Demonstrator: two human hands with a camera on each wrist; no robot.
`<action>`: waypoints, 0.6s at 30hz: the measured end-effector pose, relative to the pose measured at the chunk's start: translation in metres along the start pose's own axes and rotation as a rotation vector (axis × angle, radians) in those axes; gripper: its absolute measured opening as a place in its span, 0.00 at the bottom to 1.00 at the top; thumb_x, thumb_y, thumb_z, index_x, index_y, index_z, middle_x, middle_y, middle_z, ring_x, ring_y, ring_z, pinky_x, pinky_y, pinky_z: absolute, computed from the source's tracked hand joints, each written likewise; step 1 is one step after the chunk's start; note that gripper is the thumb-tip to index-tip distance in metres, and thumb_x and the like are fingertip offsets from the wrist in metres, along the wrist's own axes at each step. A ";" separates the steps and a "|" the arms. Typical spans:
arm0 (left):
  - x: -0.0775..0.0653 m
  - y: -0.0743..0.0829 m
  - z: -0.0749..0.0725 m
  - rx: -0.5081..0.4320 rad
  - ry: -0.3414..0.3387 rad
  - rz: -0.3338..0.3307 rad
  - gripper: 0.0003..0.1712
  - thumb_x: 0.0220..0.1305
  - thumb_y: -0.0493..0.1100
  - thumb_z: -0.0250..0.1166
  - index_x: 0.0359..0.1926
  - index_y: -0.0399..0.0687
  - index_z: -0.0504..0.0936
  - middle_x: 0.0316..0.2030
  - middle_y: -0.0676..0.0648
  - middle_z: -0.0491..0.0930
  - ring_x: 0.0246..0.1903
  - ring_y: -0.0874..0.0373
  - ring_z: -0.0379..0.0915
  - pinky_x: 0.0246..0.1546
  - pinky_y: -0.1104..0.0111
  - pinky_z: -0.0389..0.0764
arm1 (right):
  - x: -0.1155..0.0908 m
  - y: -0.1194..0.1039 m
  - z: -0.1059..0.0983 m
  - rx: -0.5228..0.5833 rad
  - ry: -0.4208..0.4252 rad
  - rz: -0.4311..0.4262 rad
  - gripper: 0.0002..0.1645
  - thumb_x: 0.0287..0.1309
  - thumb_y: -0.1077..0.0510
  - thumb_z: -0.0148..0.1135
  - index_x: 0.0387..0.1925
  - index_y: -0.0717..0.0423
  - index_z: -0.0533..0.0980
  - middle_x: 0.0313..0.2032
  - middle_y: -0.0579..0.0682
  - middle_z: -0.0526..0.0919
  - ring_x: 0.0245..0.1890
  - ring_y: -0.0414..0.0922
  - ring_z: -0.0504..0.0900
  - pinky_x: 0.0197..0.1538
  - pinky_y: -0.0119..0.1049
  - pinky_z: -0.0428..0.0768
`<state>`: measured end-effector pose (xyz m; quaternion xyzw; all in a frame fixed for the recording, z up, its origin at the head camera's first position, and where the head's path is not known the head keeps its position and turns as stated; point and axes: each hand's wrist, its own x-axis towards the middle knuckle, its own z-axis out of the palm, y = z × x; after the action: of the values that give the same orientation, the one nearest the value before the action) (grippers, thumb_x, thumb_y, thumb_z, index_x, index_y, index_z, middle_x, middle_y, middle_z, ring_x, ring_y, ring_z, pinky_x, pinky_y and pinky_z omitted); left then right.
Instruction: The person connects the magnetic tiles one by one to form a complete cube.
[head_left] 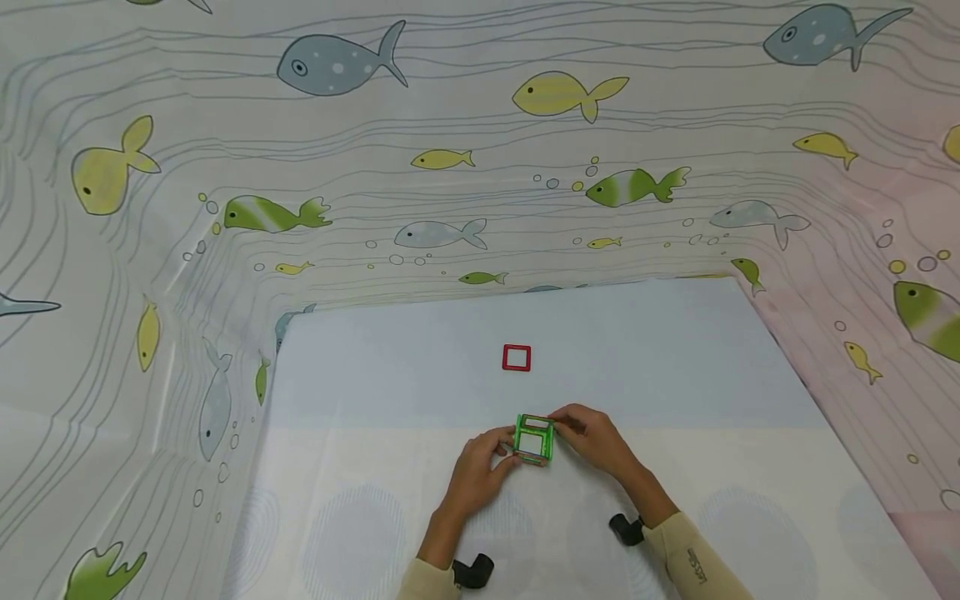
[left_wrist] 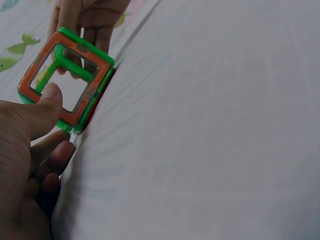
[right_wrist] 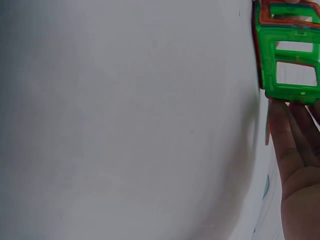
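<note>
A small box of magnetic tiles (head_left: pixel 535 431) stands on the white tabletop between the hands. Its sides are green and orange square frames, and a red edge (left_wrist: pixel 101 97) shows along its base in the left wrist view. My left hand (head_left: pixel 476 471) grips the near left side, its thumb (left_wrist: pixel 50 102) on the orange tile (left_wrist: pixel 47 52) and the other fingers by the lower corner. At the far right corner, my right hand (head_left: pixel 596 437) holds the box by its edge; its fingers (right_wrist: pixel 282 125) reach the green tile (right_wrist: pixel 270 65). The right thumb is hard to make out.
A single red square tile (head_left: pixel 517 347) lies flat on the white tabletop (head_left: pixel 375 367), beyond the box. Fish-printed cloth (head_left: pixel 450 192) rises behind and at both sides of the table. Black wrist devices (head_left: pixel 474 572) sit at both sleeves.
</note>
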<state>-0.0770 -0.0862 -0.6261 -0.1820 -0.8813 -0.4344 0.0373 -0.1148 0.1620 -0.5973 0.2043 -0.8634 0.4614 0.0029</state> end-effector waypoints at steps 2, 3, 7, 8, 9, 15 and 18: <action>0.000 0.000 -0.001 0.001 -0.004 -0.001 0.15 0.58 0.46 0.73 0.45 0.56 0.79 0.59 0.54 0.81 0.40 0.66 0.77 0.49 0.63 0.75 | 0.000 0.000 0.000 0.005 -0.002 -0.012 0.11 0.62 0.64 0.66 0.45 0.51 0.83 0.42 0.45 0.88 0.40 0.41 0.86 0.41 0.33 0.83; 0.000 0.000 -0.001 0.003 -0.006 -0.001 0.15 0.58 0.47 0.73 0.45 0.57 0.78 0.60 0.54 0.80 0.40 0.65 0.77 0.50 0.62 0.75 | 0.000 0.000 0.000 0.006 -0.004 -0.016 0.11 0.62 0.64 0.66 0.45 0.51 0.83 0.42 0.45 0.88 0.40 0.41 0.86 0.41 0.33 0.83; 0.001 0.000 -0.001 0.017 -0.026 -0.005 0.16 0.58 0.49 0.74 0.44 0.58 0.77 0.66 0.52 0.75 0.42 0.66 0.77 0.50 0.61 0.74 | 0.000 0.000 0.000 0.002 -0.013 -0.015 0.11 0.62 0.65 0.65 0.45 0.51 0.83 0.43 0.45 0.87 0.40 0.40 0.85 0.41 0.33 0.83; 0.001 0.000 -0.001 0.025 -0.032 -0.007 0.19 0.58 0.50 0.74 0.48 0.58 0.78 0.64 0.53 0.76 0.42 0.66 0.77 0.50 0.62 0.73 | 0.000 0.001 0.001 0.002 -0.021 -0.012 0.12 0.62 0.66 0.65 0.46 0.51 0.83 0.43 0.45 0.87 0.41 0.40 0.86 0.42 0.33 0.83; 0.002 0.000 -0.001 0.028 -0.040 -0.007 0.23 0.58 0.50 0.74 0.52 0.57 0.77 0.62 0.54 0.78 0.42 0.66 0.76 0.49 0.63 0.73 | 0.000 0.001 0.001 0.001 -0.028 -0.007 0.13 0.63 0.67 0.64 0.46 0.51 0.83 0.44 0.45 0.87 0.42 0.41 0.86 0.43 0.33 0.83; 0.002 -0.003 -0.001 0.029 -0.077 -0.013 0.44 0.57 0.53 0.75 0.70 0.55 0.64 0.59 0.56 0.78 0.41 0.66 0.74 0.46 0.66 0.72 | -0.001 0.003 0.002 0.040 -0.112 -0.026 0.18 0.61 0.70 0.63 0.50 0.53 0.80 0.47 0.49 0.85 0.46 0.46 0.87 0.46 0.36 0.84; 0.002 -0.004 -0.002 0.047 -0.098 -0.019 0.50 0.57 0.55 0.74 0.74 0.55 0.58 0.59 0.54 0.79 0.42 0.66 0.74 0.48 0.65 0.72 | 0.001 0.003 0.005 0.013 -0.122 -0.047 0.17 0.60 0.69 0.64 0.51 0.54 0.81 0.47 0.49 0.85 0.45 0.46 0.87 0.47 0.35 0.84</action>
<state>-0.0802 -0.0894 -0.6270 -0.1939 -0.8938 -0.4044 -0.0056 -0.1156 0.1594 -0.6018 0.2523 -0.8540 0.4533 -0.0404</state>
